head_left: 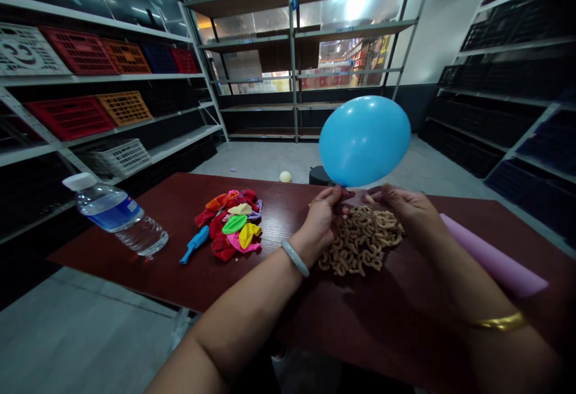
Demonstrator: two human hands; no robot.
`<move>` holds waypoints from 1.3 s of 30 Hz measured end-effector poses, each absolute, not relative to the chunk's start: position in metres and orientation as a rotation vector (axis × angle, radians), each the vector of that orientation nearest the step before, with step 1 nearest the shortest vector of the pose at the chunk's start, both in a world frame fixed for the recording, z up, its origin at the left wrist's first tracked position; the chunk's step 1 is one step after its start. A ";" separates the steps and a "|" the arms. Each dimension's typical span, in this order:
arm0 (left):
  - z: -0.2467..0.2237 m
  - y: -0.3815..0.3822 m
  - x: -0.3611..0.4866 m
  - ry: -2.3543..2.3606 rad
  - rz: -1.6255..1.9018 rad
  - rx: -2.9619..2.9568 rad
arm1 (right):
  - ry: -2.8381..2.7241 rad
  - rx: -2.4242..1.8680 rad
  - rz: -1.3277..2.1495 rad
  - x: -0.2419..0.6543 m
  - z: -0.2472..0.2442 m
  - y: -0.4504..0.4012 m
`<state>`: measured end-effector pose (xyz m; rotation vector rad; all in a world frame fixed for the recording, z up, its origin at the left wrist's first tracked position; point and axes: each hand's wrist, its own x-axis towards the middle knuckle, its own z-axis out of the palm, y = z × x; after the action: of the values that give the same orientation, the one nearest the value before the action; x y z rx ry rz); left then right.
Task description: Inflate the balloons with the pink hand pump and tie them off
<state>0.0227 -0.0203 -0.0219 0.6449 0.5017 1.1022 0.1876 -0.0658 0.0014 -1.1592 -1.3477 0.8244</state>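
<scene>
Blue balloon (365, 140), blown up, is just beyond the hands and above them, over the far edge of the table (288, 226). Nearest to the view are a pale bracelet (295, 258) and a gold bracelet (504, 322), one on each wrist. On the table, under the hands, lies a heap of small brown curled pieces (360, 244). To its right a pink roll (495, 256) lies slantwise; to its left are flat balloons (234, 224) and then a water bottle (121, 214). The left hand (321, 217) is nearer to the balloon's lower end: its thumb and finger pinch there, I think on the neck, which they mostly hide. From this grip the balloon extends upward and to the right, its long axis almost sideways, the right end slightly higher. The right hand (407, 205) is below the balloon's right part, its fingertips close together near a light-brown bit (369, 198); whether they pinch it, I cannot tell. Farther, a pale ball (285, 176) lies on the floor (252, 157), before metal shelves (294, 40).
</scene>
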 end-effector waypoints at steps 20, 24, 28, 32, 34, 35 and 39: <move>-0.037 -0.021 0.036 0.614 1.198 0.833 | -1.838 -1.436 -0.007 0.188 0.005 -0.072; -0.040 -0.010 0.032 0.640 1.328 0.873 | -1.587 -1.418 0.619 0.181 0.033 -0.071; -0.044 -0.004 0.030 0.584 1.380 0.830 | -1.483 -1.240 0.776 0.148 0.071 -0.049; -0.042 -0.003 0.028 0.555 1.350 0.741 | -1.674 -0.839 1.050 0.111 0.096 -0.020; -0.040 -0.001 0.027 0.545 1.328 0.680 | -1.689 -0.808 1.088 0.102 0.099 -0.015; -0.039 0.000 0.027 0.543 1.321 0.656 | -1.685 -0.849 1.054 0.102 0.097 -0.016; -0.032 0.000 0.025 0.540 1.314 0.590 | -1.640 -1.205 0.890 0.126 0.072 -0.031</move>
<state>0.0245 -0.0002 -0.0323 0.5901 0.5399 1.3137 0.1263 -0.0312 0.0720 -1.2054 -1.6397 0.8904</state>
